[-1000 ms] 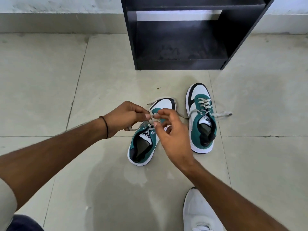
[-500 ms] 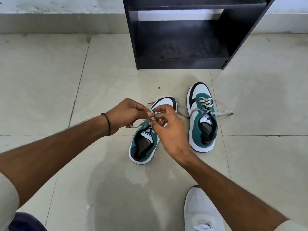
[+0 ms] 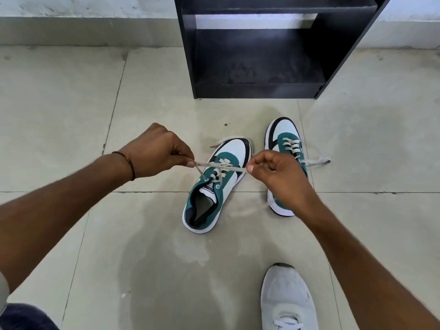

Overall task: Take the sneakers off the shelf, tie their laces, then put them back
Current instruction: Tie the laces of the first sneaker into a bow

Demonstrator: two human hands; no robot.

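Observation:
Two green, white and black sneakers stand on the tiled floor in front of a black shelf point(image 3: 259, 89). Over the left sneaker point(image 3: 214, 186) a grey lace point(image 3: 220, 166) is stretched taut sideways. My left hand point(image 3: 157, 151) pinches its left end, and my right hand point(image 3: 273, 170) pinches its right end. The right sneaker point(image 3: 283, 139) is partly hidden behind my right hand; its loose lace end point(image 3: 319, 161) trails to the right on the floor.
My own foot in a pale grey shoe point(image 3: 288, 298) stands at the lower right. The shelf's lower compartment point(image 3: 257, 58) holds nothing. A wall skirting point(image 3: 83, 29) runs along the back. Bare tiles spread to the left.
My hands were close together over the left sneaker's laces; now they have pulled apart sideways, drawing the lace tight between them.

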